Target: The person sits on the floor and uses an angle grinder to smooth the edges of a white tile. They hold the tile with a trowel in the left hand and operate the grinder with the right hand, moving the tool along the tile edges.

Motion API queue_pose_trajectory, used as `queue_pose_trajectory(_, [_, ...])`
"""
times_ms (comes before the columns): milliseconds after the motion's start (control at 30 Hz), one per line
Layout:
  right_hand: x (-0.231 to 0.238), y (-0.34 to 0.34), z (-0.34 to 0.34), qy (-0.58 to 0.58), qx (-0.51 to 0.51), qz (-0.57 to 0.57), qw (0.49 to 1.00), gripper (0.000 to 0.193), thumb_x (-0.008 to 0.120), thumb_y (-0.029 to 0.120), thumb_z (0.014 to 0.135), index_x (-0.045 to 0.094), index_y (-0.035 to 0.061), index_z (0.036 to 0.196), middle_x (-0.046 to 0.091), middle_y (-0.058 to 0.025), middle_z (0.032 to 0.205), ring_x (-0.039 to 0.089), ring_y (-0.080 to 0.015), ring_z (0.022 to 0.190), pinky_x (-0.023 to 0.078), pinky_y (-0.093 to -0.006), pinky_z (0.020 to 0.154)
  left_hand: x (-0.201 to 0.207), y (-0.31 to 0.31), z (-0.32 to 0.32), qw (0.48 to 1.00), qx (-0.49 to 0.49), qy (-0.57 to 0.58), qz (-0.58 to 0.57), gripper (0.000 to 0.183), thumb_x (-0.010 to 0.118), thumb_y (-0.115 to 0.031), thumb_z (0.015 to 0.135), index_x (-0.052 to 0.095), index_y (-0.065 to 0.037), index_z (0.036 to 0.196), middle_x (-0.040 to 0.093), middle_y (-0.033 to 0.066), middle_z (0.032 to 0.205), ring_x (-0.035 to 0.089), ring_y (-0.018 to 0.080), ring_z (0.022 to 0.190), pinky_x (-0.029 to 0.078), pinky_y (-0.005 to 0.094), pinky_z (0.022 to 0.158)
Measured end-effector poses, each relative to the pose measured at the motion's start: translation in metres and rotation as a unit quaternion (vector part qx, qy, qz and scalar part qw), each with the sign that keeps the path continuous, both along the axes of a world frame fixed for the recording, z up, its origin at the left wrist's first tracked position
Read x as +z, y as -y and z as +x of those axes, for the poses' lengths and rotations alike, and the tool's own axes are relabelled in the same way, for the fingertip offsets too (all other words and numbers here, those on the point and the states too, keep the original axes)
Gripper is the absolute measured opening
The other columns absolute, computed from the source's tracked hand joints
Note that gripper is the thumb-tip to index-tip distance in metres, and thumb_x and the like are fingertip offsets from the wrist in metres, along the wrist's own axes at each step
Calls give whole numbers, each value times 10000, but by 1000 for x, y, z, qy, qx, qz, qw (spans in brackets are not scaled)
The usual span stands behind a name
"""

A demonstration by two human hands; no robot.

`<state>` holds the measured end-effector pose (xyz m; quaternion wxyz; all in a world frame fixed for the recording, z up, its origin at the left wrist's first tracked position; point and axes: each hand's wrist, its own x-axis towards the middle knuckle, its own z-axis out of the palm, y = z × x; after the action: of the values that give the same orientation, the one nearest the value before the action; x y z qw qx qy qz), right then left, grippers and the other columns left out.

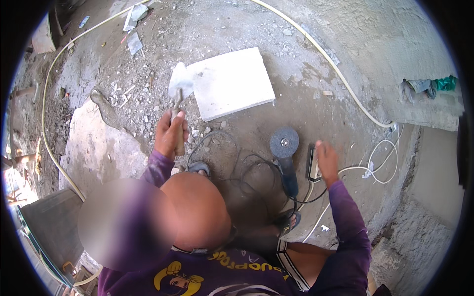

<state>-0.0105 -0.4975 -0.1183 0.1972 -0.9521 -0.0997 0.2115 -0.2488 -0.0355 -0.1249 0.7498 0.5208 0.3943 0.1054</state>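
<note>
My left hand [169, 132] is closed around the handle of a trowel [181, 81]. The trowel's pale blade overlaps the left edge of a white slab [234, 84] lying on the ground. My right hand [327, 162] is beside a black-and-white power strip [313, 165], its fingers curled; I cannot make out what, if anything, is in them. Between my hands lies an angle grinder [287, 163] with a grey disc, its black cord looping over the ground.
A pale hose [48, 98] curves along the left; another [326, 56] runs down the right. White cable coils [382, 163] lie near the rough wall [385, 44]. A flat broken slab [94, 138] rests amid gravel at left. A dark container [54, 222] stands at lower left.
</note>
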Motion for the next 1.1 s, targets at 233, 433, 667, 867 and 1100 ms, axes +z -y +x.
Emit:
queue_pose_trajectory(233, [-39,-3,-120,-17,140,-60,988,832,891,547,869,530,-10,1371,638,-297,1359,654,-517,1211,541,-586,1003,5,33,47,992,-116,34,-41,264,698,-319,1102,620,-77,1174,642,31,838,605,131,612,483,304,534])
queue_pose_trajectory(433, [-48,-40,-103,-8,40,-10,999,697,877,341,843,581,-40,1347,735,-286,1151,716,-495,1083,571,-534,945,-25,41,59,984,-177,19,21,317,702,-287,1093,643,-38,1280,654,48,885,626,124,664,513,308,592])
queue_pose_trajectory(667, [24,-74,-67,-132,-99,247,955,657,854,306,867,628,-46,1373,772,-184,1138,768,-266,972,599,-384,870,-45,44,72,878,-161,-80,443,436,782,-265,1002,674,1,1329,738,223,1116,728,408,1056,579,484,940])
queue_pose_trajectory(867, [138,-127,-49,-212,-79,493,840,688,792,375,938,574,-41,1442,725,-199,1223,741,-276,1040,619,-402,907,-13,48,63,852,-153,-59,497,453,806,-304,991,707,-15,1324,710,223,1268,674,394,1240,544,504,1040])
queue_pose_trajectory(1100, [128,-190,-37,-181,20,569,802,742,698,578,1061,556,-42,1443,717,-200,1227,745,-272,1033,621,-394,882,49,120,86,802,-499,315,-91,770,758,-563,1041,552,34,1481,694,232,1366,661,346,1318,533,457,1090])
